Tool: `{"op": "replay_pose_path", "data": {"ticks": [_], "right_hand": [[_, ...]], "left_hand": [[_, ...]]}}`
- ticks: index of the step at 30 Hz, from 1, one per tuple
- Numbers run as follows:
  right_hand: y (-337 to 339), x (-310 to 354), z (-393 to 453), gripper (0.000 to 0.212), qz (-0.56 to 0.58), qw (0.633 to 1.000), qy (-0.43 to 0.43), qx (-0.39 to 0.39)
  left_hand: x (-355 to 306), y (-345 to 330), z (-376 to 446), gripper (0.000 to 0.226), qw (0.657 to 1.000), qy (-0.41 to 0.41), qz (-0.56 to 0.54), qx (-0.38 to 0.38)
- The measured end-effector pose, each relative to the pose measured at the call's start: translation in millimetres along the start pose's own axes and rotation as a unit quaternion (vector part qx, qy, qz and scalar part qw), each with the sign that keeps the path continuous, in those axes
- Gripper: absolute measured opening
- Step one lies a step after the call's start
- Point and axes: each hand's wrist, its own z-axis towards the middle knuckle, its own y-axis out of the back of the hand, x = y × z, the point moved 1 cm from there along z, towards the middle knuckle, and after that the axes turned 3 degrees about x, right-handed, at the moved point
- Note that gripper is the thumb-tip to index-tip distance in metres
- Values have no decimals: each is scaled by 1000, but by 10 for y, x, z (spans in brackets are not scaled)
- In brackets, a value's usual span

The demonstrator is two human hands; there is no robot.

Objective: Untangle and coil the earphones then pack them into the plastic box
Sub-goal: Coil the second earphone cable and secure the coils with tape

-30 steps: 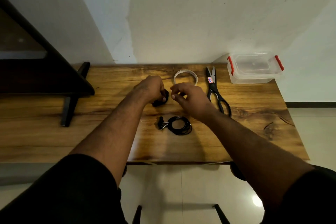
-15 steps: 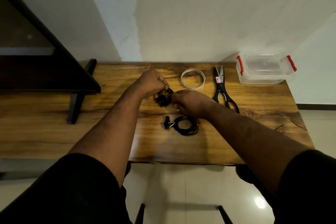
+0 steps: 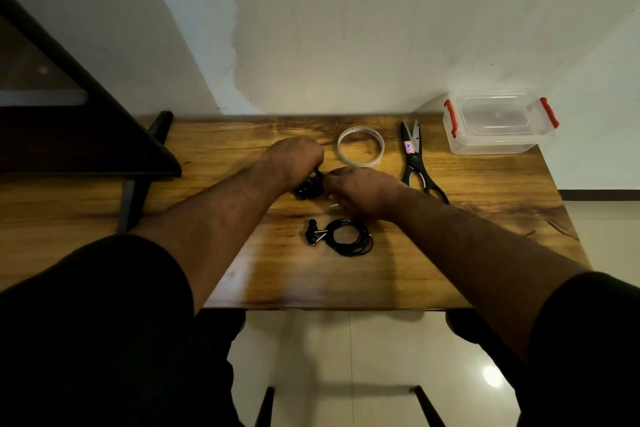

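Observation:
My left hand (image 3: pixel 294 159) and my right hand (image 3: pixel 360 189) meet over the middle of the wooden table (image 3: pixel 485 218). Between them is a small black bundle of earphones (image 3: pixel 308 189), which my left hand grips from above while my right hand's curled fingers pinch at its right side. A second pair of black earphones (image 3: pixel 343 236), coiled into a ring with both buds at its left, lies on the table just in front of my hands. The clear plastic box (image 3: pixel 498 125) with red clips stands lid-on at the table's far right corner.
A roll of clear tape (image 3: pixel 361 146) lies behind my right hand. Black scissors (image 3: pixel 415 159) lie between the tape and the box. A dark wooden frame (image 3: pixel 86 135) stands on the left. Tiled floor (image 3: pixel 346 357) shows below the table's near edge.
Both hands have come down closer to the table and closer together around the black bundle. The coiled pair on the table has not moved.

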Motion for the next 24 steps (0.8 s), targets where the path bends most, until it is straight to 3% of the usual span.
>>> {"op": "replay_pose_path", "data": {"ticks": [7,13,16,18,22,24], "right_hand": [[27,31,-33,22,7,1000,-8,-1],[44,48,-20,30,-32,999,-2,-3],[58,41,-71,35,-35,999,-4,-8],[131,43,-169,38,-16,999,-16,-36],[407,122,-542,21,101,979,-20,-175],[558,219,-812,10,235,933,-50,-270]], "left_hand": [[21,-176,-55,22,986,-91,128,-47],[-37,-159,-67,35,986,-54,157,-6],[-23,-131,-94,22,1000,10,-8,-29],[-40,-111,-139,18,987,59,-137,-59],[-183,40,-314,16,917,141,-341,-154],[-250,135,-462,16,874,152,-417,-196]]}}
